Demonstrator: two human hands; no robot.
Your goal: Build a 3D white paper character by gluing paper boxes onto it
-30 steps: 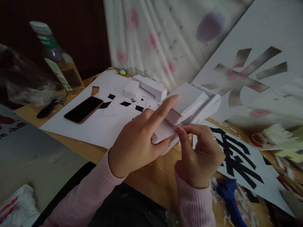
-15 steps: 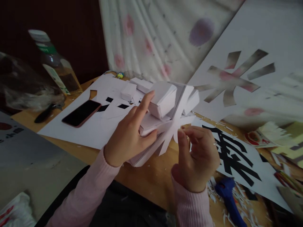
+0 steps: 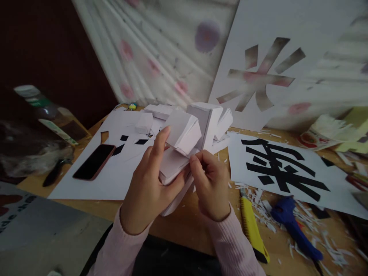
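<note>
Both hands are at a white paper model [image 3: 184, 132] made of folded, box-like strokes, held up over the table edge. My left hand [image 3: 146, 184] grips its near left part, with the thumb below and the index finger along a raised block. Close against the model's near right edge, my right hand [image 3: 211, 180] has thumb and index finger pinched together. What lies between those fingertips is too small to make out. Behind the model, a smaller white paper box [image 3: 144, 123] rests on a cut white sheet [image 3: 86, 188].
A phone [image 3: 94, 161] lies on the left sheet, near a bottle [image 3: 54, 115] and a plastic bag [image 3: 28, 153]. At right are a yellow utility knife [image 3: 251, 226], a blue glue gun [image 3: 296, 228], paper scraps [image 3: 264, 207] and a sheet with black strokes [image 3: 238, 168]. A cut-out board [image 3: 230, 88] leans behind.
My right hand has moved in to the model's edge from its right side, still pinched. My left hand keeps its grip. The view has turned, and the yellow knife now shows.
</note>
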